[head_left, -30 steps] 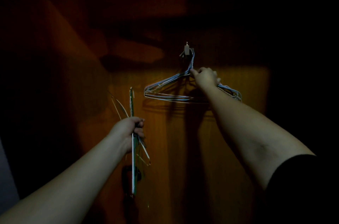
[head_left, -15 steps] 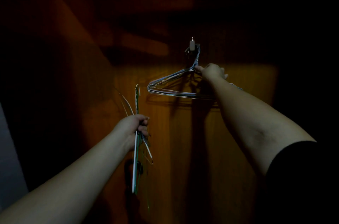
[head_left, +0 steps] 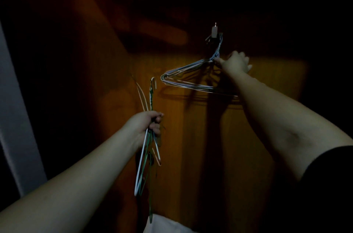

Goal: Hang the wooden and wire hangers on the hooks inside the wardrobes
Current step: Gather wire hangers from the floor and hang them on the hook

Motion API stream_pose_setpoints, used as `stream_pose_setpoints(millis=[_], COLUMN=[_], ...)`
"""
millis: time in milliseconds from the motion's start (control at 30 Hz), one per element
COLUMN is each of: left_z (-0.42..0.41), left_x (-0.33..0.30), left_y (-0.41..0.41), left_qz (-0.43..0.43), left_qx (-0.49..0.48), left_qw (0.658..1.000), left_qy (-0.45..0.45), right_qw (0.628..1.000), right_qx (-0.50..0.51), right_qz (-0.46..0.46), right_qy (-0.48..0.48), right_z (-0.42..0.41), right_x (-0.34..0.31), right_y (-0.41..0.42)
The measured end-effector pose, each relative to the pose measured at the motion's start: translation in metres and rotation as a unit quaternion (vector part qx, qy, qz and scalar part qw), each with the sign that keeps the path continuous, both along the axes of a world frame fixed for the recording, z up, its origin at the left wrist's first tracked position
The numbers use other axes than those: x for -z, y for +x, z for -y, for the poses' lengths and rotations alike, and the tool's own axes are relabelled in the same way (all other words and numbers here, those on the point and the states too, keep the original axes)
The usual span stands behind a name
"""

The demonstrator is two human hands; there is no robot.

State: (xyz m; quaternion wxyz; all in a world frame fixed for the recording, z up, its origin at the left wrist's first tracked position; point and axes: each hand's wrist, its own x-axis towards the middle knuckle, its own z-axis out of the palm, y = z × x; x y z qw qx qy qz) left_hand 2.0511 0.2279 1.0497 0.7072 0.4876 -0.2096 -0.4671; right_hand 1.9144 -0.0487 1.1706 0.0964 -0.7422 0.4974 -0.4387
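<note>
Inside a dim wardrobe, a small hook (head_left: pixel 214 31) sticks out of the wooden back panel (head_left: pixel 191 137). Several pale wire hangers (head_left: pixel 188 80) hang from it in a bunch. My right hand (head_left: pixel 236 63) reaches up beside their twisted necks, fingertips touching the wire just below the hook; whether it grips is unclear. My left hand (head_left: pixel 148 125) is lower and to the left, shut on a bundle of wire hangers (head_left: pixel 147 156), green, white and pale, held upright edge-on with hooks pointing up.
The wardrobe's left side wall (head_left: pixel 91 61) slopes in darkly. A pale vertical edge (head_left: pixel 13 118) stands at the far left. Something white (head_left: pixel 164 225) shows at the bottom centre. Everything right of the lit panel is in deep shadow.
The view has shifted, so hook and hung hangers sit farther right and slightly higher. My right hand has risen from the hangers' shoulder to their necks. The left hand's bundle stays held.
</note>
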Motion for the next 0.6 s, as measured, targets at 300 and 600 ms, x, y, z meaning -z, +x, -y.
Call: stream_pose_setpoints(millis=[300, 600], left_z=[-0.041, -0.063], left_x=[0.051, 0.118], left_y=[-0.001, -0.01], left_qz=[-0.037, 0.043], left_qx=[0.051, 0.044], left_qw=[0.998, 0.998], left_qy=[-0.002, 0.011], right_qw=[0.97, 0.896], right_qx=[-0.224, -0.364], right_qz=[0.095, 0.021], right_qy=[-0.012, 0.252], right_z=[-0.119, -0.25], right_x=[0.092, 0.219], right_y=[0.008, 0.012])
